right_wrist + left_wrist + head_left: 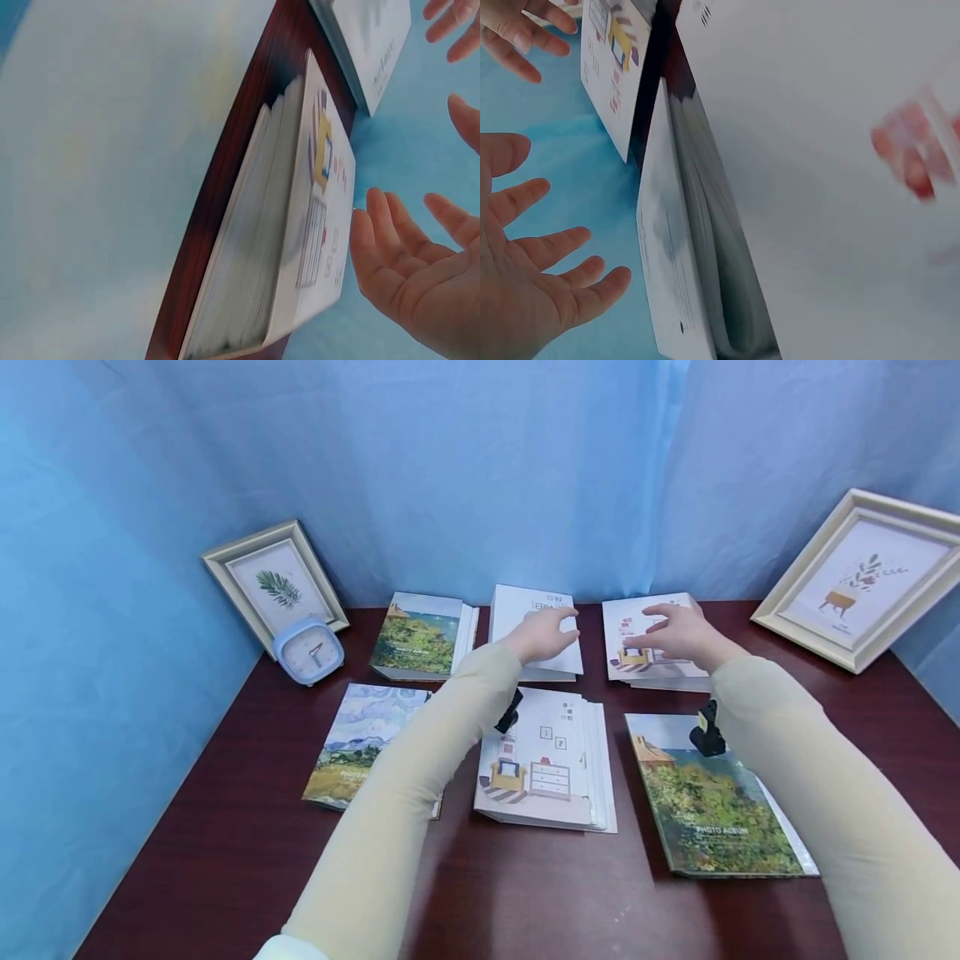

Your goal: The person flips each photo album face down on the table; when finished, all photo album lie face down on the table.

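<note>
white text-cover album (517,606) lies back center on the table (225,843); armchair-print album (624,614) back right, gap between. left hand (542,637) is over the first, right hand (686,633) over the second. fingers on both spread wide; can't tell if they touch. garden-cover album (420,639) back left. front row: landscape-cover album (371,727), second armchair-print album (551,752), second garden-cover album (712,810). blue clock (309,650) stands before the leaf picture frame (273,581).

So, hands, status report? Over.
Left hand empty. Right hand empty. White, rectangular, picture-covered album, back right, ungripped. Right hand partly hides it in head view.
</note>
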The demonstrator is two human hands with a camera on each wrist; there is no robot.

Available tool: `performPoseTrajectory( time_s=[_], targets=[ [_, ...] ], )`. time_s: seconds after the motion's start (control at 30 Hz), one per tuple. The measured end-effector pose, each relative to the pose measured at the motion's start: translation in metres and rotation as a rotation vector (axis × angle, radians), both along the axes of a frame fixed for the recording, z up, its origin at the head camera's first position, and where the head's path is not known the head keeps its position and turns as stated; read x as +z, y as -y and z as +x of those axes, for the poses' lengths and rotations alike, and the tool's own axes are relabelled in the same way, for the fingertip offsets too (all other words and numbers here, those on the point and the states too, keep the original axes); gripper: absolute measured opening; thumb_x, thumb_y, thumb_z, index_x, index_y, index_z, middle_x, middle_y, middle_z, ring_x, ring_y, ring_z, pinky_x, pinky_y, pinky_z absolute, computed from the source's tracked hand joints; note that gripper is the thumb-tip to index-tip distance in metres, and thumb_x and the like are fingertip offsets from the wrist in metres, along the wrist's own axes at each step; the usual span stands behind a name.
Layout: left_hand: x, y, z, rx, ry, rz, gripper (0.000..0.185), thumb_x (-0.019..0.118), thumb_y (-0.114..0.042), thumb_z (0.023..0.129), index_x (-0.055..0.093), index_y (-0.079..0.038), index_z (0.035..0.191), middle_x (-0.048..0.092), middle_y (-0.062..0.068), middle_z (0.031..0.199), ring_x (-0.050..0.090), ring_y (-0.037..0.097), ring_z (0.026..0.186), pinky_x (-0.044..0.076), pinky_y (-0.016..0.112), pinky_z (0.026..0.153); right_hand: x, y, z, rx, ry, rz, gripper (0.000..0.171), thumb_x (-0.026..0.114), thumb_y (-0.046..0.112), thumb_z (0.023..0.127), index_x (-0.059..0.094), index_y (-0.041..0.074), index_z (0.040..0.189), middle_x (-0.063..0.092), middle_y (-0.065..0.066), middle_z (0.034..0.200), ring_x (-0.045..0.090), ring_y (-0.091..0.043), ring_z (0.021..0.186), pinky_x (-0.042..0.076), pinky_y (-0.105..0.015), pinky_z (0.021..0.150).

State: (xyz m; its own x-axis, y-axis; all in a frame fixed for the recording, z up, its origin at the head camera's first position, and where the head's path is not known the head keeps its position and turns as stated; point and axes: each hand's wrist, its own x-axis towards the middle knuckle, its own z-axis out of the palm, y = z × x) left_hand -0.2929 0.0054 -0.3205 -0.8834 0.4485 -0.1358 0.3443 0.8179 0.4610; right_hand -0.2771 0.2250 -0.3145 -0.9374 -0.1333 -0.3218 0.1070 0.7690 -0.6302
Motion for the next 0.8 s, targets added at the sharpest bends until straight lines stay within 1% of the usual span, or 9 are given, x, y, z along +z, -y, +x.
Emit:
performPoseTrajectory(
  time_s=[0.1, 0.3, 0.37, 0.47, 0.6, 0.7, 0.8],
  targets=[
    [0.001, 0.013, -0.003, 0.020, 0.005, 0.013, 0.048, 0.039, -0.028, 0.102, 0.033, -0.012, 0.148, 0.036, 0.004, 0.152, 0.030, 0.019, 0.141, 0.020, 0.032, 0.117, 0.000, 0.010, 0.000, 0.009, -0.018, -0.003, 0.086, 0.063, 0.042, 0.089, 0.018, 0.000, 0.150, 0.032, -0.034, 0.142, 0.037, -0.046, 0.126, 0.040, -0.055, 0.101],
    [0.003, 0.036, -0.008, 0.079, 0.036, 0.095, 0.050, 0.042, -0.029, 0.101, 0.034, -0.012, 0.148, 0.038, 0.007, 0.150, 0.034, 0.022, 0.139, 0.029, 0.034, 0.114, -0.002, 0.029, -0.002, 0.033, -0.024, -0.019, 0.091, 0.064, 0.046, 0.087, 0.017, 0.002, 0.151, 0.031, -0.033, 0.144, 0.035, -0.045, 0.130, 0.036, -0.056, 0.104],
    [0.002, 0.044, -0.009, 0.097, 0.036, 0.105, 0.050, 0.043, -0.029, 0.101, 0.035, -0.012, 0.147, 0.038, 0.008, 0.150, 0.035, 0.024, 0.138, 0.030, 0.035, 0.113, -0.004, 0.034, -0.002, 0.037, -0.025, -0.029, 0.094, 0.065, 0.048, 0.086, 0.016, 0.003, 0.151, 0.029, -0.032, 0.146, 0.033, -0.045, 0.131, 0.034, -0.056, 0.105],
    [-0.001, 0.052, -0.010, 0.126, 0.030, 0.101, 0.050, 0.044, -0.029, 0.101, 0.035, -0.012, 0.147, 0.038, 0.009, 0.150, 0.036, 0.025, 0.138, 0.031, 0.037, 0.112, -0.005, 0.042, -0.001, 0.044, -0.019, -0.056, 0.094, 0.065, 0.046, 0.086, 0.014, 0.003, 0.152, 0.027, -0.031, 0.147, 0.032, -0.044, 0.132, 0.033, -0.057, 0.106],
    [-0.005, 0.063, -0.010, 0.155, 0.032, 0.103, 0.051, 0.046, -0.028, 0.100, 0.035, -0.012, 0.147, 0.037, 0.010, 0.150, 0.035, 0.026, 0.138, 0.032, 0.038, 0.112, -0.008, 0.051, 0.000, 0.047, -0.004, -0.095, 0.091, 0.065, 0.042, 0.087, 0.013, 0.004, 0.152, 0.027, -0.030, 0.147, 0.038, -0.043, 0.128, 0.038, -0.055, 0.102],
    [-0.008, 0.070, -0.010, 0.177, 0.052, 0.118, 0.051, 0.047, -0.029, 0.100, 0.035, -0.013, 0.147, 0.036, 0.010, 0.151, 0.033, 0.026, 0.139, 0.032, 0.039, 0.112, -0.010, 0.058, -0.001, 0.045, 0.006, -0.104, 0.090, 0.065, 0.042, 0.087, 0.014, 0.005, 0.152, 0.027, -0.029, 0.148, 0.039, -0.042, 0.127, 0.039, -0.055, 0.101],
    [-0.011, 0.075, -0.009, 0.197, 0.067, 0.128, 0.053, 0.049, -0.029, 0.099, 0.035, -0.013, 0.147, 0.035, 0.010, 0.151, 0.032, 0.026, 0.140, 0.032, 0.039, 0.112, -0.014, 0.062, -0.003, 0.043, 0.013, -0.094, 0.091, 0.065, 0.043, 0.087, 0.014, 0.006, 0.152, 0.026, -0.029, 0.149, 0.037, -0.042, 0.129, 0.037, -0.055, 0.104]
  ],
)
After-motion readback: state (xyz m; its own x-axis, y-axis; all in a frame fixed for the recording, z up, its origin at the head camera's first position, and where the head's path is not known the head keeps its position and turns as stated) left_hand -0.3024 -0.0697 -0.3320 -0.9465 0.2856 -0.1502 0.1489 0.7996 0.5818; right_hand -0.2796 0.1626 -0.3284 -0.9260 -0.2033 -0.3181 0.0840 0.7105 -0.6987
